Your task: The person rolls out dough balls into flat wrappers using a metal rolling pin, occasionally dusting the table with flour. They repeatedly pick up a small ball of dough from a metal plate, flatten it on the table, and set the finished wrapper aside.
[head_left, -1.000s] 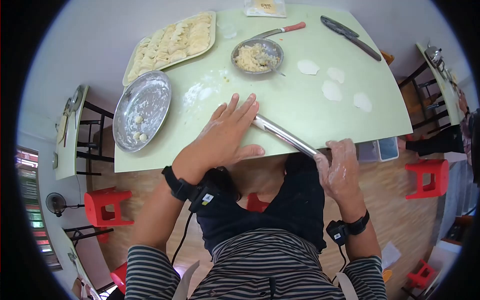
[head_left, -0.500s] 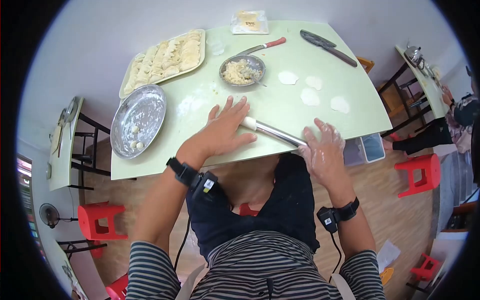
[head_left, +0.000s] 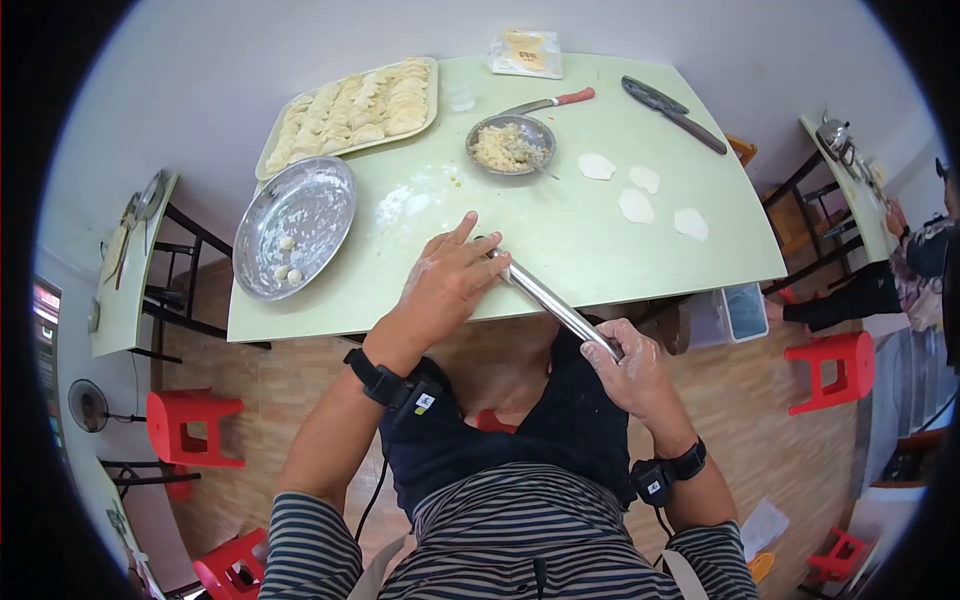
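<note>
On the far left of the pale green table (head_left: 560,250) sits a round metal pan (head_left: 295,225), dusted with flour and holding a few small dough balls (head_left: 285,262) near its lower edge. Just behind it, toward the wall, a long tray (head_left: 300,100) is packed with rows of folded dumplings (head_left: 355,105). Further right, near the middle of the table, a patch of loose flour (head_left: 405,205) lies on the bare surface, and beyond it stands a metal bowl (head_left: 511,143) of filling with a spoon in it. A knife with a red handle (head_left: 550,102) rests just behind the bowl, and a small packet (head_left: 526,52) lies at the back edge. At the near edge, the left hand (head_left: 450,280) curls its fingers around the upper end of a shiny metal rolling pin (head_left: 550,300), which slants down off the table edge over the lap. The right hand (head_left: 625,365), floury, is closed around the pin's lower end. To the right on the table lie four flat dough rounds (head_left: 636,205), well apart from the hands, and a dark cleaver (head_left: 675,112) sits near the back right corner.
</note>
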